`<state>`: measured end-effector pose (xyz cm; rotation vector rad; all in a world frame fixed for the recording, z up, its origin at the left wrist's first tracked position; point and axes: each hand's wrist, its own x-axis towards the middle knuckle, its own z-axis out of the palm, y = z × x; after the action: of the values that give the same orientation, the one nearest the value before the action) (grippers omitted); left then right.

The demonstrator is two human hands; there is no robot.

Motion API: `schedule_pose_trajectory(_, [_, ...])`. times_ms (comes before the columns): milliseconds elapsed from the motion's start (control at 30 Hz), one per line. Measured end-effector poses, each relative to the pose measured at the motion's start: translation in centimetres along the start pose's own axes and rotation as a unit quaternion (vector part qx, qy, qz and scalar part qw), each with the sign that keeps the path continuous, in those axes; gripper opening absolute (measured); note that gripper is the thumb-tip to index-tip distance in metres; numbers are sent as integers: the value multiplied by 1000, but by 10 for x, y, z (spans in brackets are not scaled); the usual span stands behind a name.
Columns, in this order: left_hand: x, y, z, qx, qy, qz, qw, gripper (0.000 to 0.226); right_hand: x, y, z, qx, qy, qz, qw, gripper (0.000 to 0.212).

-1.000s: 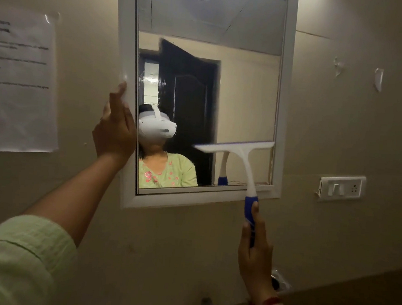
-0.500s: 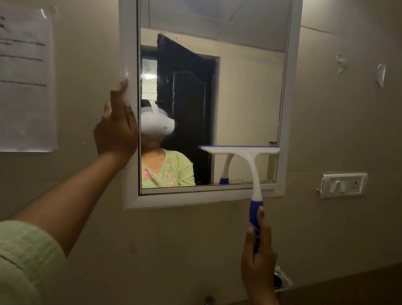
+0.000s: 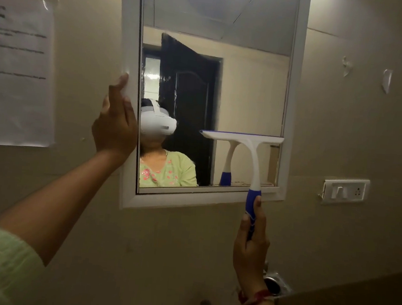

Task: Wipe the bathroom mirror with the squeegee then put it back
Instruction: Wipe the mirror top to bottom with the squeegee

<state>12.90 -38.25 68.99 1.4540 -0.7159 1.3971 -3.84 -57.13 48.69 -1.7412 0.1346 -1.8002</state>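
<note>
The big white-framed wall mirror [image 3: 293, 111] hangs on the tan wall. The left hand [image 3: 115, 126] lies flat on its left frame, fingers straight. The right hand [image 3: 250, 243] grips the white squeegee with a blue handle [image 3: 250, 151], blade flat against the lower right glass.

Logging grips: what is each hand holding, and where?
Right hand holds the squeegee by its blue handle. Left hand steadies the mirror frame's left edge.

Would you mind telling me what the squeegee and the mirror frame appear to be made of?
Squeegee: apparently moulded plastic, smooth white body, with a glossy blue grip, possibly rubbery, and a thin blue blade strip.
Mirror frame: smooth white with flat, even faces; probably plastic or painted wood.
</note>
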Motion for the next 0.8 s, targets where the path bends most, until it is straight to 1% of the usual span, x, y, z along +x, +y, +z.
schedule_pose_trajectory(200, [1, -3, 0, -7, -10, 7, 1000, 37, 0, -2, 7, -9, 8, 3, 1000, 45])
schedule_pose_trajectory(433, [2, -3, -1, -14, -11, 12, 1000, 36, -2, 1, 18, -6, 17, 14, 1000, 50])
schedule_pose_trajectory(533, [2, -3, -1, -17, -12, 11, 1000, 37, -2, -2, 19, 3, 21, 21, 1000, 49])
schedule_pose_trajectory(667, [2, -3, -2, -19, -8, 14, 1000, 36, -7, -4, 16, 0, 13, 21, 1000, 46])
schedule_pose_trajectory(800, [1, -2, -1, -17, -7, 12, 1000, 37, -22, -3, 2, -19, -2, 26, 999, 50])
